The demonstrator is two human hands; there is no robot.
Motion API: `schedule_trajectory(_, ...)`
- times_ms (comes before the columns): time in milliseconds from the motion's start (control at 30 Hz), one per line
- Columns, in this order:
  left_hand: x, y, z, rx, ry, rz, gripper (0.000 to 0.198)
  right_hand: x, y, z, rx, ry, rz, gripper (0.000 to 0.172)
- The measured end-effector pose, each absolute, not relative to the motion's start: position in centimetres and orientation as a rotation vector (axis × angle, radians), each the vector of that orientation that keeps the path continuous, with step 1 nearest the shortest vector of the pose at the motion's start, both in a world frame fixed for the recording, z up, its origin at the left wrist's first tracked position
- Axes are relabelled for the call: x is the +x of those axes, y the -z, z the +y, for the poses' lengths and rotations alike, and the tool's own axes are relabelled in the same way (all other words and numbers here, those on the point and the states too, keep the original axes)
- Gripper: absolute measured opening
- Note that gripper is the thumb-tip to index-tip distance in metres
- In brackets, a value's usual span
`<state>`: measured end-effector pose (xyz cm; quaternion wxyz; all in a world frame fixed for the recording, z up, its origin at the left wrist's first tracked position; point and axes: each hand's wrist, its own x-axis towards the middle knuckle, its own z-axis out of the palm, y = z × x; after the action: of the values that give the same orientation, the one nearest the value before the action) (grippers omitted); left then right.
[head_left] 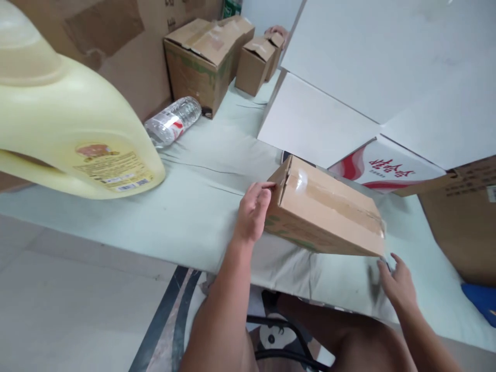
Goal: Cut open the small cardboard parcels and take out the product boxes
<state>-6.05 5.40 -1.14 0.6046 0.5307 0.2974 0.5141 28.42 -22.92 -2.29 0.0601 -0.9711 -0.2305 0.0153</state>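
A taped brown cardboard box (329,204) is tilted above the green-covered table in front of me. My left hand (251,214) grips its left end, fingers against the end face and thumb near the front edge. By the box's lower right corner is my right hand (399,284), its thumb and fingers apart. A small dark spot shows near that thumb; what it is cannot be made out. Whether the right fingers touch the corner is unclear. The underside of the box is hidden.
A large yellow jug (104,129) stands left, beside a clear plastic bottle (174,121) lying down. Taped cartons (194,67) sit at the back, where another person's hand (277,32) shows. White boxes (318,113) are stacked right, near a big carton (465,222).
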Motion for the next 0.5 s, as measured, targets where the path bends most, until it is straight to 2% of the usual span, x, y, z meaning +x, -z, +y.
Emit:
schedule_trajectory(133,-3.5,0.9,4.3,1.272,-1.236,0.748,0.062,30.4,3.1,-22.3,-3.064,-0.132,-0.766,0.064)
schedule_trajectory(233,-2.3,0.6,4.2,1.171,-1.261,0.61,0.054,30.7,2.8,-22.1,-2.998,-0.21,-0.739,0.057)
schedule_trajectory(300,-1.9,0.2,4.5,1.141,-1.213,0.515,0.054,30.6,2.2,-22.1,-2.77,-0.303,-0.646,0.06)
schedule_trajectory(400,-1.2,-0.3,4.8,1.191,-1.082,0.444,0.069,30.0,0.4,-22.3,-2.202,-0.475,-0.513,0.06)
schedule_trajectory(500,0.1,-0.2,3.3,1.249,-1.0,0.453,0.075,29.2,-2.9,-22.3,-1.64,-0.542,-0.478,0.041)
